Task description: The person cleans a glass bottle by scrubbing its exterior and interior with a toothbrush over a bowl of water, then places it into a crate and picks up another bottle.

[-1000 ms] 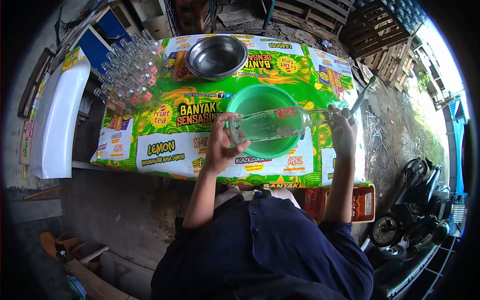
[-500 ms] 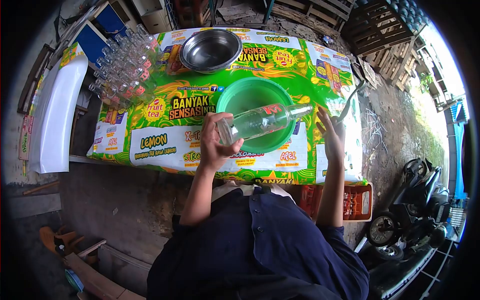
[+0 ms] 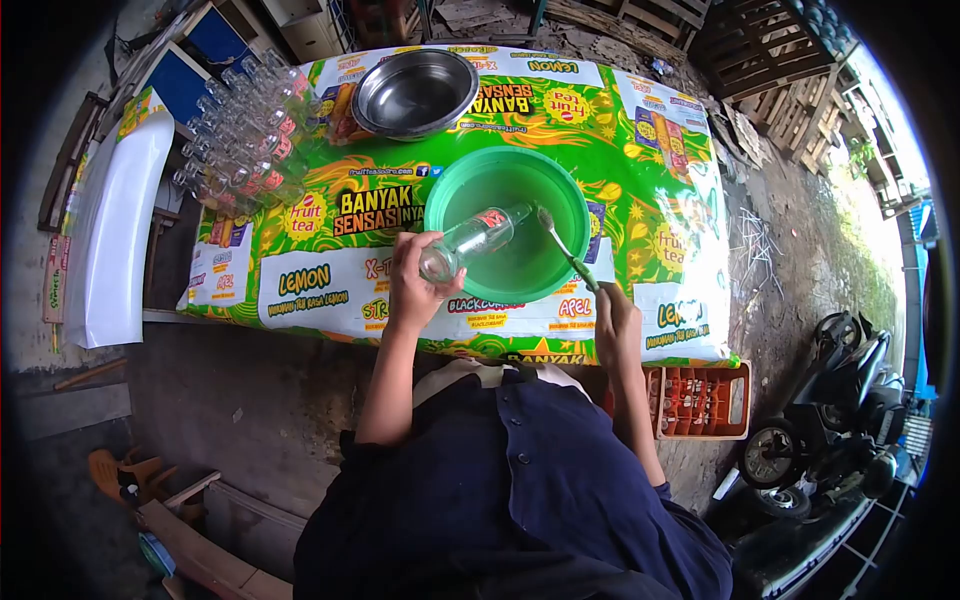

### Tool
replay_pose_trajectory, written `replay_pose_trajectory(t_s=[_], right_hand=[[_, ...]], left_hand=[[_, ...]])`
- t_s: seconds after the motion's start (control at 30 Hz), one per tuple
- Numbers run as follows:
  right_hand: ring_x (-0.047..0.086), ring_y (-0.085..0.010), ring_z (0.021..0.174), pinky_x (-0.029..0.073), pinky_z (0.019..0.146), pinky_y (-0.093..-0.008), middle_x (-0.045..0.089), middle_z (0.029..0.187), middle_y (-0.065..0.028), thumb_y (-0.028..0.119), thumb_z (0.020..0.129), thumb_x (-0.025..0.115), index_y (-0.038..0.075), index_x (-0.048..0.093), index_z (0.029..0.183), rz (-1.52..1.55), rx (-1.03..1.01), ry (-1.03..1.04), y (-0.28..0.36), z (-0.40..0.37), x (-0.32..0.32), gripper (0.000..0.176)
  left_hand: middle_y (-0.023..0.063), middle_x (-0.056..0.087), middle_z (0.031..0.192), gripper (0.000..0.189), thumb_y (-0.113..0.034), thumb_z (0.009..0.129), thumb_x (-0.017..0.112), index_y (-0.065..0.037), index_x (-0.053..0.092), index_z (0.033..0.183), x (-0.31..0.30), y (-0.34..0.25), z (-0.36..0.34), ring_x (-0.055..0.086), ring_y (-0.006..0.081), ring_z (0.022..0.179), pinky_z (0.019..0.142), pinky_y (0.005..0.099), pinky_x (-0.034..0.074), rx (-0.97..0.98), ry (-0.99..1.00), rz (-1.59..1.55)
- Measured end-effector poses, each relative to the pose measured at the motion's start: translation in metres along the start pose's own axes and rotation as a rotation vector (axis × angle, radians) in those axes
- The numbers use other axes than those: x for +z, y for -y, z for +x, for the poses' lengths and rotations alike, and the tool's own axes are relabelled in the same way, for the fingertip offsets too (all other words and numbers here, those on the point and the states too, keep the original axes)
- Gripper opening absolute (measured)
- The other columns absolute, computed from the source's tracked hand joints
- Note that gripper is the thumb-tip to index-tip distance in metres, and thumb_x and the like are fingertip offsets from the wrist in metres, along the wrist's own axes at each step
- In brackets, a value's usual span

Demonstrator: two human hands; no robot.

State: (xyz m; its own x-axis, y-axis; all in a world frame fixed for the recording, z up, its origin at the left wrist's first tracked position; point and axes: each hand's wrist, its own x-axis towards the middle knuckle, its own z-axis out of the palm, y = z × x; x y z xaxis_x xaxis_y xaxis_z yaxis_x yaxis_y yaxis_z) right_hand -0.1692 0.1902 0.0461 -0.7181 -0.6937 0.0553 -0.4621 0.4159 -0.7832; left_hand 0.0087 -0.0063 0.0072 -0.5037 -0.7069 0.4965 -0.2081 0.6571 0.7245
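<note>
Glass bottle — tilted, neck down inside the green basin — gripped at its base by my left hand, fingers wrapped tight around it. My right hand is closed on a green-handled tool, its pale tip over the basin just beside the bottle's neck. The basin rests on the banner-covered table; a steel bowl lies beyond it, with clustered empty bottles at the far left corner.

Your left hand covered the lower side of the glass bottle, whose red label was too small to read. Your right hand hid the handle end of the brush. The stacked bottles at the far corner blurred together, beyond counting.
</note>
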Motion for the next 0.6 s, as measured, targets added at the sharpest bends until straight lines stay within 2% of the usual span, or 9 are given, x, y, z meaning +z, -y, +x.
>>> replay_pose_trajectory(t_s=[0.1, 0.2, 0.37, 0.43, 0.47, 0.57, 0.6], right_hand=[[0.055, -0.0337, 0.06, 0.042, 0.054, -0.0405, 0.054, 0.076, -0.0196, 0.005, 0.082, 0.051, -0.003, 0.056, 0.095, -0.124, -0.179, -0.032, 0.004, -0.003, 0.007, 0.016], [0.056, -0.0351, 0.066, 0.045, 0.057, -0.043, 0.051, 0.083, -0.0191, 0.003, 0.079, 0.05, -0.002, 0.053, 0.103, -0.347, -0.184, -0.009, 0.011, 0.0, 0.01, 0.024], [0.057, -0.0372, 0.07, 0.047, 0.06, -0.0438, 0.051, 0.086, -0.0213, 0.0, 0.077, 0.044, -0.002, 0.045, 0.114, -0.453, -0.078, 0.112, -0.001, 0.019, 0.027, 0.036], [0.057, -0.038, 0.071, 0.047, 0.061, -0.0448, 0.052, 0.087, -0.0227, 0.002, 0.078, 0.044, -0.003, 0.044, 0.115, -0.495, -0.03, 0.184, 0.002, 0.022, 0.032, 0.037], [0.058, -0.0381, 0.07, 0.046, 0.061, -0.0459, 0.054, 0.087, -0.0232, 0.005, 0.081, 0.043, -0.001, 0.045, 0.116, -0.46, -0.029, 0.199, -0.001, 0.023, 0.034, 0.036], [0.057, -0.0388, 0.075, 0.045, 0.064, -0.0467, 0.056, 0.089, -0.0226, 0.008, 0.085, 0.043, 0.002, 0.048, 0.116, -0.261, -0.058, 0.195, 0.015, 0.015, 0.036, 0.032], [0.058, -0.0393, 0.075, 0.045, 0.063, -0.047, 0.057, 0.091, -0.0228, 0.01, 0.085, 0.043, 0.003, 0.047, 0.117, -0.222, -0.077, 0.215, 0.022, 0.011, 0.036, 0.033]], left_hand=[[0.0107, 0.047, 0.087, 0.046, -0.021, 0.062, 0.074, -0.004, 0.053, 0.099, 0.007, 0.004, 0.0, 0.049, 0.0262, 0.079, 0.07, 0.0357, 0.042, 0.007, 0.025, 0.025], [0.0112, 0.048, 0.089, 0.046, -0.021, 0.063, 0.073, -0.005, 0.052, 0.101, 0.011, 0.006, -0.001, 0.05, 0.0273, 0.082, 0.072, 0.0362, 0.043, 0.002, 0.035, 0.033], [0.0115, 0.049, 0.095, 0.046, -0.021, 0.066, 0.072, -0.006, 0.052, 0.105, 0.008, 0.004, -0.004, 0.051, 0.0281, 0.087, 0.074, 0.0362, 0.044, -0.1, 0.086, 0.046], [0.0112, 0.05, 0.096, 0.046, -0.019, 0.066, 0.072, -0.006, 0.052, 0.105, 0.007, 0.003, -0.005, 0.051, 0.0277, 0.088, 0.072, 0.0359, 0.044, -0.012, 0.107, 0.129], [0.0111, 0.05, 0.096, 0.047, -0.019, 0.066, 0.072, -0.006, 0.052, 0.106, 0.007, 0.003, -0.006, 0.052, 0.0274, 0.088, 0.072, 0.0357, 0.044, 0.034, 0.117, 0.17], [0.0112, 0.049, 0.097, 0.049, -0.019, 0.066, 0.073, -0.005, 0.051, 0.107, 0.007, -0.002, -0.012, 0.051, 0.0265, 0.088, 0.074, 0.034, 0.043, -0.129, 0.131, 0.072], [0.0114, 0.049, 0.097, 0.048, -0.017, 0.065, 0.073, -0.005, 0.051, 0.107, 0.007, -0.002, -0.011, 0.051, 0.027, 0.088, 0.072, 0.0344, 0.043, -0.072, 0.124, 0.105]])
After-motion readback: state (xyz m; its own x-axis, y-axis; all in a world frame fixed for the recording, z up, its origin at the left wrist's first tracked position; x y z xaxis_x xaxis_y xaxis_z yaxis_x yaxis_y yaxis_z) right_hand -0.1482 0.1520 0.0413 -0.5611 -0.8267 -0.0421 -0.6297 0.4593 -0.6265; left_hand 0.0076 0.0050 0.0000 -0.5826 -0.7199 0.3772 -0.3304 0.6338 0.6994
